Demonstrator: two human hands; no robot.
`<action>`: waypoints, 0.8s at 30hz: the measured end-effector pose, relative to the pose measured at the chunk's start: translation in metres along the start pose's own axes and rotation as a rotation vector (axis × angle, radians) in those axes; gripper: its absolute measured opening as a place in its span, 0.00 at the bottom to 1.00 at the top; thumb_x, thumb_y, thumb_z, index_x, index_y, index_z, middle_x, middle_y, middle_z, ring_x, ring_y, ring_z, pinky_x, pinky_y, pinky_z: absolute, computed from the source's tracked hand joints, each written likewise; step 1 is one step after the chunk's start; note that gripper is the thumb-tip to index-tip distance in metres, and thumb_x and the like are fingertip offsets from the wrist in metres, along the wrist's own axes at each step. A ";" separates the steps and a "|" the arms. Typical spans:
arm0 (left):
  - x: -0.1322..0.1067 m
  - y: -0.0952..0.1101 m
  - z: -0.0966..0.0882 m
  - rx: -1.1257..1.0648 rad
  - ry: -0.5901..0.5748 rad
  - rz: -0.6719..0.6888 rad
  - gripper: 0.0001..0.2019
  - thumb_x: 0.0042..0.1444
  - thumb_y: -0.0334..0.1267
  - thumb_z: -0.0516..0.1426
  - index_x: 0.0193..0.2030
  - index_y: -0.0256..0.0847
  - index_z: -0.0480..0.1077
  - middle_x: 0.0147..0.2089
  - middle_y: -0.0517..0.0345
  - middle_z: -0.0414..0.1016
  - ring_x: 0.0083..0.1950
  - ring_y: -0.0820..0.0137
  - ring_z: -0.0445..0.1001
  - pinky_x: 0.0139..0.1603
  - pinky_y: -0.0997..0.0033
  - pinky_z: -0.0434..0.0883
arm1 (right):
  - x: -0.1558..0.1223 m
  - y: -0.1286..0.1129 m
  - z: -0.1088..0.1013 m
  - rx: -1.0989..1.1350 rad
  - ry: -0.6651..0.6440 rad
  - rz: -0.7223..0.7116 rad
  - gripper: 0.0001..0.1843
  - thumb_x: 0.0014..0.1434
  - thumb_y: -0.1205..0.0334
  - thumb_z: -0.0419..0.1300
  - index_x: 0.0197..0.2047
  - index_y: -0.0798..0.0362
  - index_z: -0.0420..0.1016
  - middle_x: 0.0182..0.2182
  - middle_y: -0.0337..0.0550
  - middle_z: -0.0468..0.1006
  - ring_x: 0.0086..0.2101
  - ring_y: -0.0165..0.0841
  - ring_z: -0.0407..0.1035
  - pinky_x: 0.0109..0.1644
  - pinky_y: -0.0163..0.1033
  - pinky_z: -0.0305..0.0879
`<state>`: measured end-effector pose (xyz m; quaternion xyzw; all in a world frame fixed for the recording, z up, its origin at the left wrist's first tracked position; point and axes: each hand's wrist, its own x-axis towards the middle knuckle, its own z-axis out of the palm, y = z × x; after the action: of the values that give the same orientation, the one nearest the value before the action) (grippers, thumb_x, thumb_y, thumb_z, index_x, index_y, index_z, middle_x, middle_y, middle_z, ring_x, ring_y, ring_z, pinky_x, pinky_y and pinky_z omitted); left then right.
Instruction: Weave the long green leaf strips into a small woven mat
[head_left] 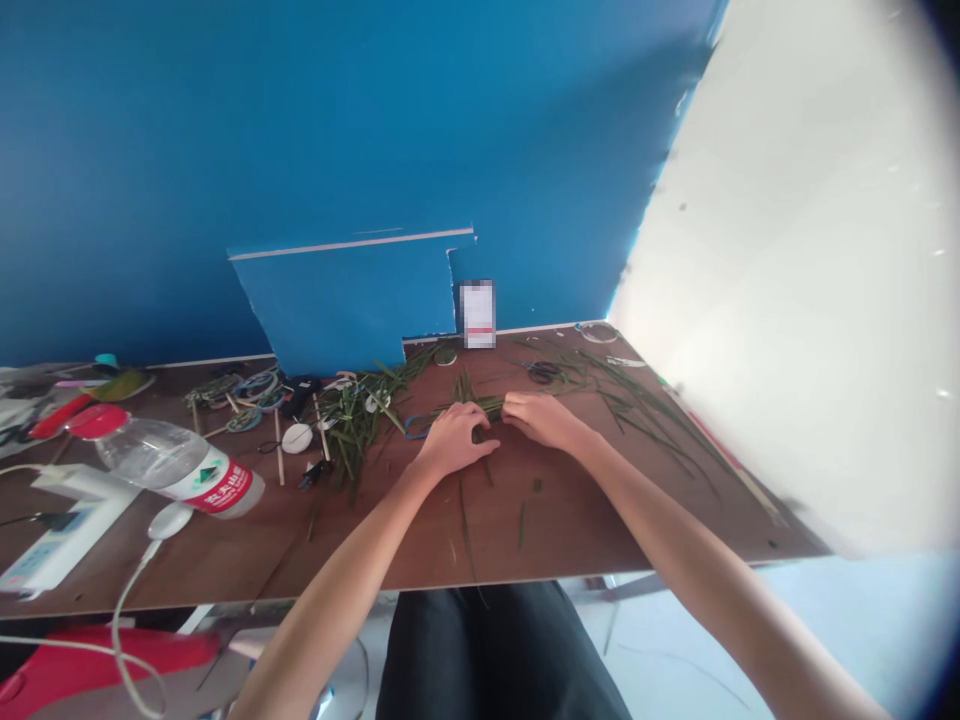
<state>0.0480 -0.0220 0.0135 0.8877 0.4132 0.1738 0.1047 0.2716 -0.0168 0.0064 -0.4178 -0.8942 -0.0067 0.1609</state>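
The right hand had its fingers bent down and pinched on the green strips. The left hand was curled beside it, thumb spread from the fingers; whether it gripped the strips, I could not tell, as its knuckles hid the contact. The strips lay between the two hands, at the right fingertips and just beyond the left fingers, with a few ends sticking out on the far side.

A blue loop lay just left of the left hand. A thin blade ran from below that hand toward the near edge of the table, with a short blade to its right. Scissors lay just beyond the right hand, close to the work, and long blades spread out to the right.

On the left a tangled pile of greenery crowded the space near the left hand. Farther left came a white disc, sticks and coils of cord. A clear bottle with a red cap was near the left end, its contents not readable; beside it were a power strip and a round charger.

At the far side, a blue board leaned near a blurred white card.
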 end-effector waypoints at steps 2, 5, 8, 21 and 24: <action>0.000 0.001 -0.001 0.007 -0.003 -0.001 0.18 0.54 0.54 0.62 0.42 0.43 0.73 0.49 0.55 0.74 0.53 0.59 0.70 0.55 0.57 0.68 | 0.000 0.001 0.000 -0.021 0.001 -0.003 0.11 0.69 0.63 0.51 0.38 0.53 0.74 0.37 0.45 0.74 0.37 0.33 0.67 0.37 0.35 0.54; -0.001 0.001 -0.001 0.002 -0.016 0.018 0.23 0.50 0.59 0.64 0.43 0.43 0.72 0.50 0.53 0.74 0.53 0.57 0.70 0.55 0.56 0.68 | 0.000 0.003 -0.001 -0.038 0.001 -0.019 0.11 0.68 0.65 0.51 0.37 0.53 0.74 0.36 0.45 0.73 0.37 0.34 0.67 0.38 0.36 0.54; 0.000 -0.001 -0.001 -0.006 -0.025 0.023 0.25 0.47 0.59 0.65 0.43 0.42 0.71 0.49 0.53 0.73 0.53 0.57 0.70 0.55 0.57 0.68 | 0.001 0.004 -0.002 -0.032 -0.002 -0.032 0.11 0.68 0.64 0.52 0.37 0.53 0.75 0.35 0.45 0.73 0.38 0.35 0.67 0.39 0.37 0.55; 0.000 -0.002 -0.004 -0.045 -0.007 0.016 0.17 0.58 0.54 0.59 0.44 0.42 0.71 0.47 0.53 0.74 0.53 0.59 0.71 0.55 0.59 0.68 | 0.000 0.002 -0.003 0.015 0.010 -0.063 0.12 0.69 0.62 0.51 0.38 0.53 0.74 0.36 0.45 0.73 0.40 0.35 0.67 0.41 0.37 0.56; -0.002 -0.004 -0.009 -0.095 0.003 0.047 0.13 0.60 0.46 0.57 0.47 0.42 0.69 0.49 0.52 0.73 0.53 0.60 0.71 0.56 0.60 0.68 | 0.000 0.003 -0.002 0.005 0.016 -0.043 0.11 0.69 0.62 0.52 0.39 0.53 0.74 0.36 0.45 0.73 0.40 0.35 0.67 0.41 0.37 0.56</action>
<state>0.0405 -0.0204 0.0204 0.8910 0.3836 0.1971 0.1419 0.2744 -0.0154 0.0081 -0.3978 -0.9017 -0.0113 0.1689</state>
